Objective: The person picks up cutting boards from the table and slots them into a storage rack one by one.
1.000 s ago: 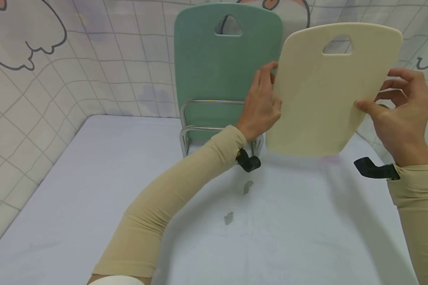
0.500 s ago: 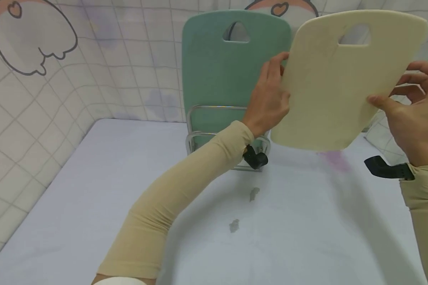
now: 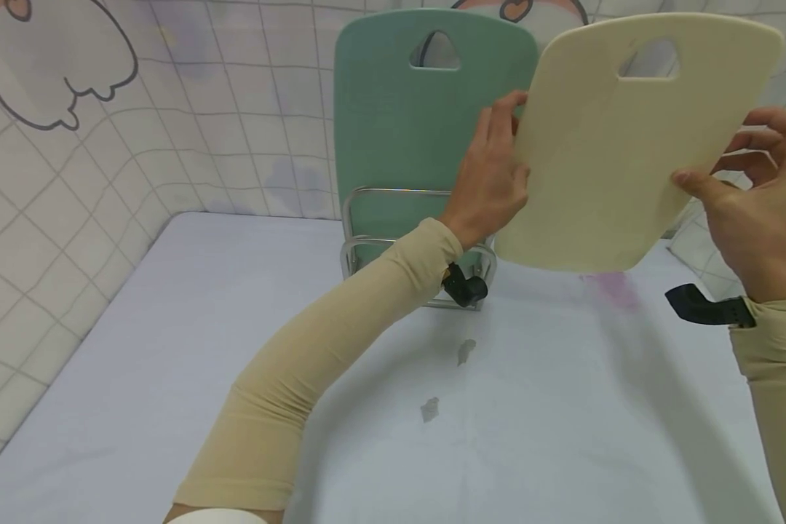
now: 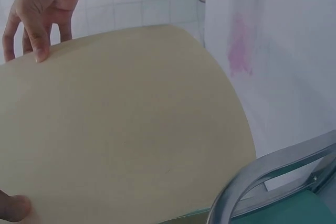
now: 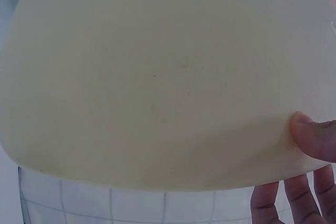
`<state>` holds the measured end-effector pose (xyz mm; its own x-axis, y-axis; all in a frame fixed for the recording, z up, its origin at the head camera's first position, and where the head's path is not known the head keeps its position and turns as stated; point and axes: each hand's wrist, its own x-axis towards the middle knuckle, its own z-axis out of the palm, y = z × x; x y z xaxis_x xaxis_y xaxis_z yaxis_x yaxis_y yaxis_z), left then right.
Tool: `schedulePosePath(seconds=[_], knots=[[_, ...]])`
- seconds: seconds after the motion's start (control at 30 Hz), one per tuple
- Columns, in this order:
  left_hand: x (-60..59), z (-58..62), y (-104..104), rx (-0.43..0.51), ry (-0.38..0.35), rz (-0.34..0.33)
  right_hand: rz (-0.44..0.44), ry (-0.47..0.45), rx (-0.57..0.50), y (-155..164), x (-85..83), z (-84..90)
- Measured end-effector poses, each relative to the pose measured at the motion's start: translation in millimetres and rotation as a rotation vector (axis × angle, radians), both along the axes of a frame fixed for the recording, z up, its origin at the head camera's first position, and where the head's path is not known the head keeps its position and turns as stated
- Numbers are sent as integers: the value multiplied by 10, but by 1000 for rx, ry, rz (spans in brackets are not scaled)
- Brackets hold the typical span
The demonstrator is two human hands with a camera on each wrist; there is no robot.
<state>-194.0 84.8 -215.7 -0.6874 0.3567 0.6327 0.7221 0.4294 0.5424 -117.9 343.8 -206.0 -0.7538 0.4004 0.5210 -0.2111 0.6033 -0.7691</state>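
Gripping the cream board [image 3: 618, 145] by its long edges, your left hand [image 3: 494, 178] and right hand [image 3: 753, 218] hold it roughly upright, handle hole topmost.

Both arms wear snug beige sleeves [image 3: 340, 320] that run down to the wrists, the fabric smooth with slight creases at the elbow. A black strap with a small mount [image 3: 463, 287] sits at the left wrist in mid-frame, and another black strap [image 3: 707, 309] at the right wrist by the right edge. The hands are bare.
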Motion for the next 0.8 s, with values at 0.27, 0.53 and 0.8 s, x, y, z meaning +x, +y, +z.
schedulePosePath(seconds=[0.27,0.53,0.8], knots=[[-7,0,-15,-12,-5,-8,-4,19,15,-7,-3,0],[-15,-20,-27,-14,0,-10,-16,6,35,-28,0,-4],[-24,-43,-42,-20,22,1,-26,33,67,0,-49,-56]])
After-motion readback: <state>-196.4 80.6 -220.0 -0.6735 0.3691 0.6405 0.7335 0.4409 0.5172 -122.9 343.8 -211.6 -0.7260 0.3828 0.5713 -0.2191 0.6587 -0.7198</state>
